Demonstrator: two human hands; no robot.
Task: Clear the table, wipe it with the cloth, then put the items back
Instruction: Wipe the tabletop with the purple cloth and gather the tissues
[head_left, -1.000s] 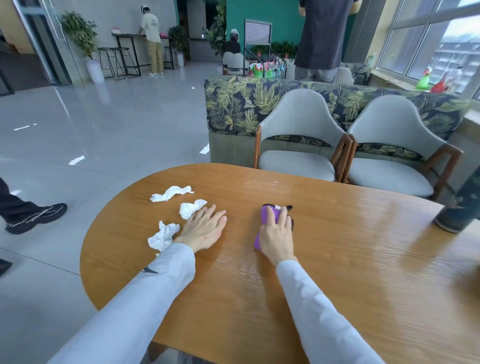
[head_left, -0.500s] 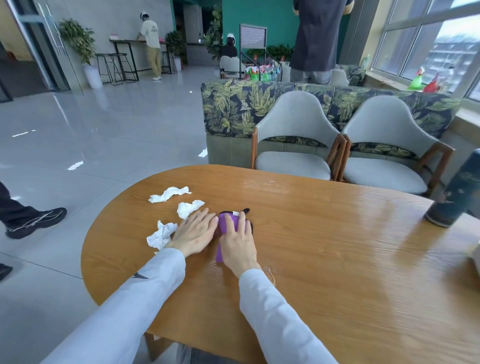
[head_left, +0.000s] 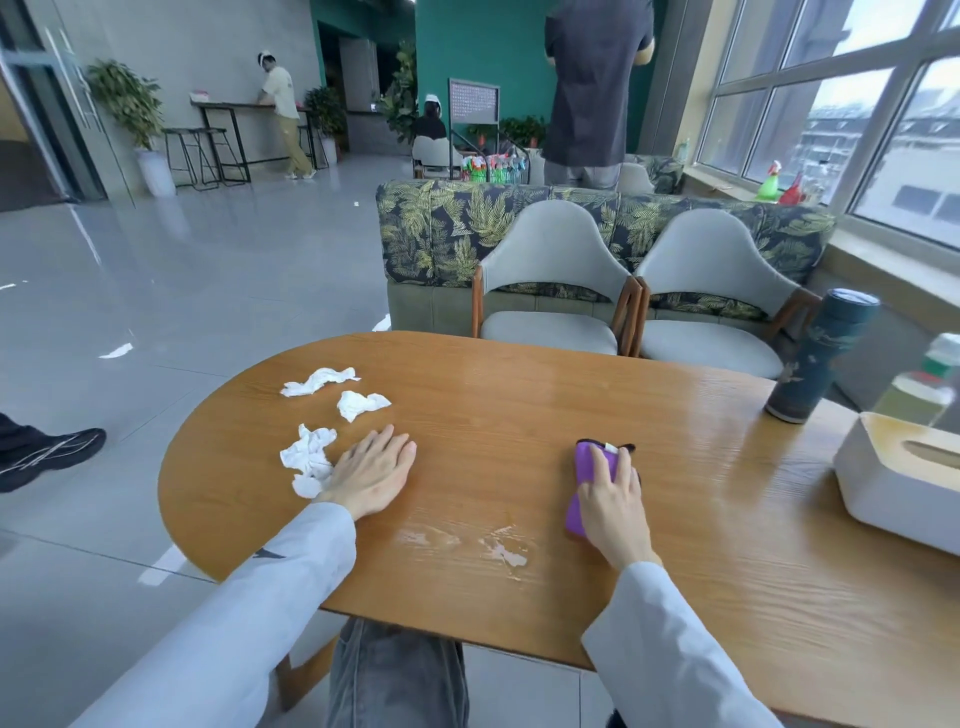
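Note:
My right hand (head_left: 613, 499) presses flat on a folded purple cloth (head_left: 587, 467) on the wooden table (head_left: 519, 395). A wet streak (head_left: 498, 545) shines on the wood to the left of the cloth. My left hand (head_left: 374, 473) lies flat on the table with its fingers together, holding nothing. Three crumpled white tissues lie near it: one (head_left: 306, 457) touching its left side, one (head_left: 361, 404) just beyond its fingers, one (head_left: 318, 382) farther back.
A dark flask (head_left: 818, 358), a white tissue box (head_left: 904, 478) and a clear bottle (head_left: 924, 382) stand at the table's right end. Two grey chairs (head_left: 550, 291) and a leaf-patterned sofa sit behind the table. A person's shoe (head_left: 47, 452) is on the floor at left.
My right hand has slid the purple cloth to the right, away from my left hand, leaving a wet streak. The left hand has stayed beside the tissues.

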